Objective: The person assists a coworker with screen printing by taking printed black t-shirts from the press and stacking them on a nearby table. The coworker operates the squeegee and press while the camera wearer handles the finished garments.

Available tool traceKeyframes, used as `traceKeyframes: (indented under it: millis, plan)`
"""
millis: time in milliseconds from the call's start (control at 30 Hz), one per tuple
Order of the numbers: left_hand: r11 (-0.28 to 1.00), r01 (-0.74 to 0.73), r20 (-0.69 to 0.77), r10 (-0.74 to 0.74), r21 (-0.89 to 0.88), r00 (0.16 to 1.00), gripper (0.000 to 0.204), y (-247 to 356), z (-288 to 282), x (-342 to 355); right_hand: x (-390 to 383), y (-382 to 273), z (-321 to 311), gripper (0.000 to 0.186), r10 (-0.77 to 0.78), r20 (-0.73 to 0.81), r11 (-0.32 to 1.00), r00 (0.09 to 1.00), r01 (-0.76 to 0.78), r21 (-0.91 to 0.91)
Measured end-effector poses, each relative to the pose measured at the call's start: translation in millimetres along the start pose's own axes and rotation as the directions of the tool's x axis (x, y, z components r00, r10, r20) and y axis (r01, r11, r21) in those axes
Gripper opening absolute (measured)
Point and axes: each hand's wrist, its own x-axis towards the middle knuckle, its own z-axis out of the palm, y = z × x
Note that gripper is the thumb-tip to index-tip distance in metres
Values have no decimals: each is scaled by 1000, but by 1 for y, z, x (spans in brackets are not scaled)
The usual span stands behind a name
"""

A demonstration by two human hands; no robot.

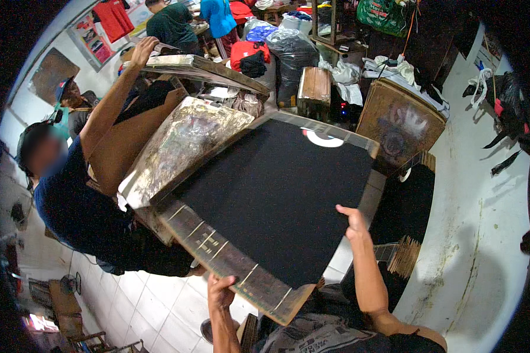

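I hold a wide flat board [218,247] with black fabric [268,194] stretched across it and a white curved shape near its far edge. My left hand [221,285] is closed on the board's near left edge, thumb on top. My right hand [353,220] grips its right edge. The board's far left side lies against or over a stained pale slab [185,132]. Beside me on the left, a co-worker's hand [144,50] holds a raised flat plate [206,70] above that slab.
Co-workers [59,188] stand at the left and back. Bags [285,59], a wooden box [313,88] and a leaning brown board [394,123] are behind. More black fabric-covered boards [403,206] are at the right, along a white wall [465,247]. Tiled floor [135,306] lies below.
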Motion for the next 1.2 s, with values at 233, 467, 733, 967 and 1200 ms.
traceKeyframes:
  millis: [233,467,733,967,1200]
  plan:
    - [959,266,101,-257,-101,961,46,-95,56,-1,-44,-83,-98,28,-280,-175,957,944,261,-124]
    - [729,599,-143,-589,331,796,49,-192,73,56,-15,-136,-152,21,-482,-327,869,813,395,-300]
    - [556,507,61,-711,658,701,51,-284,188,146,59,-174,-209,14,-635,-446,667,631,156,-729]
    - [566,-148,492,-524,811,695,59,-431,418,252,132,-154,-263,13,-835,-238,243,497,-56,-969]
    - [3,-414,319,-643,910,696,51,-541,471,268,174,-88,-350,25,-897,-30,-33,441,-135,-990]
